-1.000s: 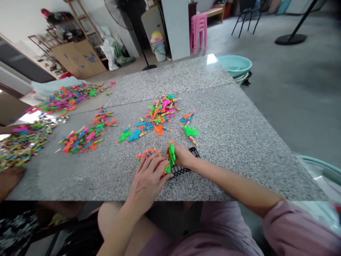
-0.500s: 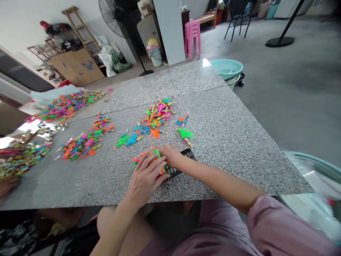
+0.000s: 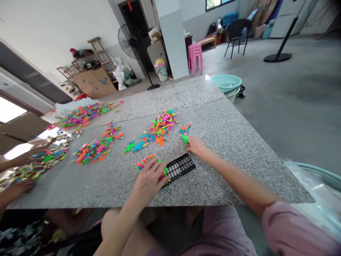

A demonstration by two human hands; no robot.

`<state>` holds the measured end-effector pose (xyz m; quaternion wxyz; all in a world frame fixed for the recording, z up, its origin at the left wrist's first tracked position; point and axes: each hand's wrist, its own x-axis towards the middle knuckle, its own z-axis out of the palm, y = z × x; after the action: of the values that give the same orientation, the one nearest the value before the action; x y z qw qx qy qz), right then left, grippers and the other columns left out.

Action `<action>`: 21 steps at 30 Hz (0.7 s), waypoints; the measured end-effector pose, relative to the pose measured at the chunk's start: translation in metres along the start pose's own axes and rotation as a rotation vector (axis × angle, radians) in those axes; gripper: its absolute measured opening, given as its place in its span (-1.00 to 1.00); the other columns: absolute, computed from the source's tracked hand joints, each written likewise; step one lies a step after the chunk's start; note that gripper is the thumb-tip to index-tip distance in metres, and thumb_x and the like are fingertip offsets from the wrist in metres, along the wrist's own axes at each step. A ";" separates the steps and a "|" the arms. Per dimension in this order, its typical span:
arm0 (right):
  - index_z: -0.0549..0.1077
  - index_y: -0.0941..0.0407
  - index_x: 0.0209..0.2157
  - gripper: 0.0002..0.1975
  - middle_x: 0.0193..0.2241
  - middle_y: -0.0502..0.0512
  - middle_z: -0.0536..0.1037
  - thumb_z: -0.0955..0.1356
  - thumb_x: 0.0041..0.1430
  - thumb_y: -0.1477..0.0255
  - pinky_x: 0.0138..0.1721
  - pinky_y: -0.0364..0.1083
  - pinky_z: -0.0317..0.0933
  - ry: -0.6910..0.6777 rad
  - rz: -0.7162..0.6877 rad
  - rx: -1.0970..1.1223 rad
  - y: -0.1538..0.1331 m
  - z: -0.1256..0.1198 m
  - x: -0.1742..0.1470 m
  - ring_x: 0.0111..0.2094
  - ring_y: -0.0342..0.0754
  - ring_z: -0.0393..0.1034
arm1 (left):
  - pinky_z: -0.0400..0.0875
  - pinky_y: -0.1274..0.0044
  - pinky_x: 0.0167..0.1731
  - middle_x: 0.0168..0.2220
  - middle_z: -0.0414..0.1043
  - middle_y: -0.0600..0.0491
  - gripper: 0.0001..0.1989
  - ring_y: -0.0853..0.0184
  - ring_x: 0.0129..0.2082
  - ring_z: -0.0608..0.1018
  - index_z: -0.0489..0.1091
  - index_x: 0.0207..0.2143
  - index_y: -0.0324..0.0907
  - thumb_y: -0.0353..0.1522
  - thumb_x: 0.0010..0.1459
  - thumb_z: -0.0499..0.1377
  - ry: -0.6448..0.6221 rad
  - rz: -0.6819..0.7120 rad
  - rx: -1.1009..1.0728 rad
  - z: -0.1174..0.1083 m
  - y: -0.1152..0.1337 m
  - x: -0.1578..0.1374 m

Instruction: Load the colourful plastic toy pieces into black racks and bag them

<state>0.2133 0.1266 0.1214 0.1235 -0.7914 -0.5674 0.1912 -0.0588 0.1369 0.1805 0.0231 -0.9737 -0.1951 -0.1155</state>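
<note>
A black lattice tray [image 3: 182,166] lies near the table's front edge. Its right part shows bare slots, while bright plastic toys [image 3: 146,160] in orange, green and pink crowd its left end. My left hand [image 3: 149,175] lies over that left end, fingers stretched across the toys and thumb by the near rim. Beyond the tray's right end, my right hand [image 3: 197,146] pinches a green plastic toy [image 3: 184,138] at table level. An orange and blue toy [image 3: 185,128] lies just past it. A mixed heap of such toys [image 3: 163,122], some with striped tubes, is farther back.
More toy piles [image 3: 93,151] lie to the left on the speckled table [image 3: 226,170]. Another person's hand [image 3: 22,186] is at the far-left pile. Turquoise basins [image 3: 226,82] stand past the right edge, and a plastic-covered basket [image 3: 314,177] is at the near right.
My right hand has moved from the tray to the right and taken hold of the green toy. More bare tray slots show. My left hand stays on the tray; the view has tilted up.
</note>
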 end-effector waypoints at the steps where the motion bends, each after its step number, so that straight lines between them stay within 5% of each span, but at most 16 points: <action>1: 0.47 0.24 -0.12 -0.70 -0.20 0.32 0.57 0.42 0.10 0.42 -0.15 -0.05 0.27 -0.008 0.003 0.040 0.002 0.000 0.000 -0.14 0.15 0.48 | 0.37 0.20 0.09 -0.08 0.48 -0.05 -0.72 0.08 0.13 0.37 0.38 -0.05 -0.16 -0.24 0.22 0.19 -0.018 -0.007 -0.008 -0.001 0.001 0.001; 5: 0.47 0.18 -0.35 -0.89 -0.50 0.02 0.52 0.42 0.04 0.46 -0.40 -0.19 0.22 -0.102 -0.112 0.495 -0.015 0.024 -0.024 -0.46 -0.09 0.44 | 0.33 0.19 0.13 -0.01 0.44 -0.07 -0.68 0.07 0.17 0.33 0.36 -0.02 -0.18 -0.25 0.21 0.21 -0.086 -0.030 -0.027 -0.005 0.006 0.002; 9: 0.41 0.14 -0.44 -0.92 -0.53 -0.08 0.46 0.40 -0.02 0.56 -0.45 -0.23 0.18 -0.154 -0.298 0.702 -0.042 0.064 -0.063 -0.48 -0.15 0.35 | 0.30 0.17 0.16 0.00 0.41 -0.07 -0.68 0.07 0.19 0.30 0.34 -0.01 -0.18 -0.26 0.22 0.20 -0.099 -0.048 -0.053 -0.004 0.007 0.000; 14: 0.49 0.15 -0.43 -0.89 -0.48 0.04 0.54 0.41 0.07 0.40 -0.33 -0.16 0.20 -0.048 -0.357 0.409 -0.058 0.080 -0.073 -0.40 -0.08 0.42 | 0.27 0.16 0.18 -0.02 0.40 -0.07 -0.71 0.07 0.21 0.27 0.34 -0.03 -0.19 -0.31 0.21 0.21 -0.094 -0.046 -0.090 -0.002 0.007 0.000; 21: 0.55 0.18 -0.24 -0.76 -0.29 0.26 0.61 0.41 0.08 0.33 -0.24 -0.10 0.27 -0.172 -0.338 0.028 -0.077 0.067 -0.057 -0.25 0.10 0.52 | 0.25 0.15 0.20 0.07 0.36 -0.13 -0.70 0.04 0.27 0.22 0.33 -0.02 -0.22 -0.32 0.22 0.20 -0.065 -0.059 -0.101 0.001 0.007 -0.002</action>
<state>0.1015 0.0966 0.1023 0.1155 -0.6638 -0.6979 0.2426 -0.0575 0.1298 0.1793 -0.0359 -0.9706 -0.2185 -0.0942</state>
